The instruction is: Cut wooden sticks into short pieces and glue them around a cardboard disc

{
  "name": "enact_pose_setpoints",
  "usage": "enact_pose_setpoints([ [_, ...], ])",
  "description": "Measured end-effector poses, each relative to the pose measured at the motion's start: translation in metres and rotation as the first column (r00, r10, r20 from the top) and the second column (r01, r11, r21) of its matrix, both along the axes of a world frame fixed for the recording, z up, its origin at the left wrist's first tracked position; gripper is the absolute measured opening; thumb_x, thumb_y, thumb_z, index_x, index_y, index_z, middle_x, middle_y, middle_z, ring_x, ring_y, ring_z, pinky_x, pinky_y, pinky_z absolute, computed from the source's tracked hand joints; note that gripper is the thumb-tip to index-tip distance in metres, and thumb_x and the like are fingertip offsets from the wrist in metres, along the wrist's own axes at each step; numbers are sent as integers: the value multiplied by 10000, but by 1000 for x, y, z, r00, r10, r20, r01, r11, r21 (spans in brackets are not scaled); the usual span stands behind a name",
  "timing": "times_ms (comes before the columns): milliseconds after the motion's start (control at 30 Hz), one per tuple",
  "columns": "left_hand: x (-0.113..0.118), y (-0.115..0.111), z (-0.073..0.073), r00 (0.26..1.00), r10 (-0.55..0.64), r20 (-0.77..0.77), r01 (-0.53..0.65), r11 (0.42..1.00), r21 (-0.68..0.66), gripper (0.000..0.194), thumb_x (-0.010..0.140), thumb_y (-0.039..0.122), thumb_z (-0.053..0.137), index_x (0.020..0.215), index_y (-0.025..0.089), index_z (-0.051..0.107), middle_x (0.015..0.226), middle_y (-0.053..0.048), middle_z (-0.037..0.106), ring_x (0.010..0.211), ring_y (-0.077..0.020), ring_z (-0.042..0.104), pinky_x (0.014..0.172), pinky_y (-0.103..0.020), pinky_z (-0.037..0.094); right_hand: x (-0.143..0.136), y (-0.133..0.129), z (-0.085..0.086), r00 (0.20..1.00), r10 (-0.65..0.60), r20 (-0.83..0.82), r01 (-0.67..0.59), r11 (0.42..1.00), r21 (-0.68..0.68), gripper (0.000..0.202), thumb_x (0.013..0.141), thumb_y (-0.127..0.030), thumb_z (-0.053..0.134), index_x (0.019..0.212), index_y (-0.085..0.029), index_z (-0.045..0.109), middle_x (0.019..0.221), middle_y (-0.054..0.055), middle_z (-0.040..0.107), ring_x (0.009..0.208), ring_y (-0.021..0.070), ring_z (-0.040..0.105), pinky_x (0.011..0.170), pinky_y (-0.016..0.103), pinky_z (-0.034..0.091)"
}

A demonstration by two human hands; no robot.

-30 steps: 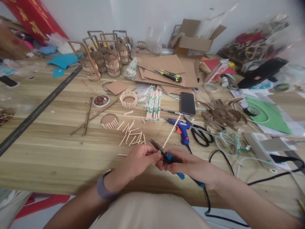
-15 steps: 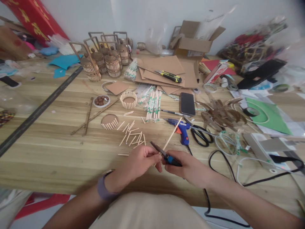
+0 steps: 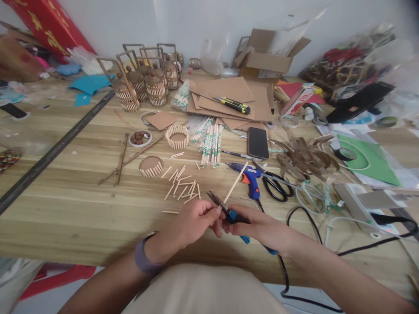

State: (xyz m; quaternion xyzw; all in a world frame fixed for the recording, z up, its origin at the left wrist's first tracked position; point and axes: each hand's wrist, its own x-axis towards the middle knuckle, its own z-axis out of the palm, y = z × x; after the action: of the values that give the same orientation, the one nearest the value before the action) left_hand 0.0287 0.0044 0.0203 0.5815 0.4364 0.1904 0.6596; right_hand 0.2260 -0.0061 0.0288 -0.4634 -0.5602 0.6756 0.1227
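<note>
Over the table (image 3: 98, 226), the left hand (image 3: 195, 218) pinches a stick (image 3: 236, 183) and the right hand (image 3: 260, 226) grips pliers (image 3: 234, 216), apparently cutting, the next squeeze needing steadiness.

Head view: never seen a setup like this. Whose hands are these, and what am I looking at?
No robot here: these are a person's bare hands, seen from a camera worn on the head, looking forward and down. The left hand holds a thin, pale wooden stick; the right hand grips a blue-handled metal hand tool with dark jaws at the stick. On the striped wooden table lie short pale wooden pieces, a blue plastic glue gun and a black rectangular phone. Farther back stand brown slatted containers with tall handles.
</note>
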Motion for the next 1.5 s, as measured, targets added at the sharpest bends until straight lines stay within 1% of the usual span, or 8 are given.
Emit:
enact_pose_setpoints([
  [167,1,-1,-6,999,17,43,-14,998,-61,338,898,439,471,677,204,574,609,1,637,685,-177,640,783,-308,483,-5,-2,2,999,-4,-41,3,1000,-17,144,749,-254,571,885,-208,558,894,18,660,824,167,529,720,281,409],
  [367,0,-2,-2,999,-4,-42,4,1000,3,340,892,417,441,654,205,558,613,-1,625,645,-167,583,715,-283,448,-6,-2,3,986,-18,166,-5,990,141,92,682,-204,549,767,-216,518,727,-29,511,695,145,450,632,268,367],
  [867,-22,8,-7,987,118,-106,-102,984,144,331,955,440,406,786,211,576,644,20,609,662,-170,567,694,-275,411,2,-1,-5,954,-54,296,-36,957,289,172,845,-359,538,899,-204,590,881,45,641,834,214,587,761,335,464],
  [967,-27,11,-7,965,149,-214,-105,974,202,309,963,422,392,811,216,565,652,16,615,661,-181,567,683,-283,403,4,-4,-5,864,-276,421,13,848,530,135,888,-347,492,869,-224,543,792,43,629,741,221,596,685,341,465],
  [1100,-19,10,-10,927,114,-357,12,943,332,321,973,349,356,718,221,505,641,-1,592,646,-190,575,669,-294,396,-6,-6,-5,867,-404,291,-61,493,868,114,911,-221,477,1007,-220,538,1138,150,626,1099,289,596,893,414,484],
  [1167,-14,8,-12,919,101,-381,61,918,392,314,974,307,348,717,221,506,655,-12,599,651,-193,586,668,-295,399,-13,-3,-8,873,-392,289,-118,405,907,157,925,-201,480,1071,-212,537,1324,179,552,1237,304,530,972,435,461],
  [1333,-6,4,-14,836,141,-531,184,840,511,246,955,196,391,772,211,556,737,-54,670,704,-217,639,666,-303,415,-25,5,-24,741,-457,492,-261,478,838,151,953,-308,491,1002,-184,561,986,140,650,882,297,643,731,392,503],
  [1500,-1,1,-14,652,176,-738,386,760,523,260,966,130,364,920,184,615,863,-90,719,792,-249,688,687,-328,466,-30,4,-35,663,-556,501,-290,427,857,136,927,-322,537,890,-192,546,834,79,613,726,253,627,594,318,444],
])
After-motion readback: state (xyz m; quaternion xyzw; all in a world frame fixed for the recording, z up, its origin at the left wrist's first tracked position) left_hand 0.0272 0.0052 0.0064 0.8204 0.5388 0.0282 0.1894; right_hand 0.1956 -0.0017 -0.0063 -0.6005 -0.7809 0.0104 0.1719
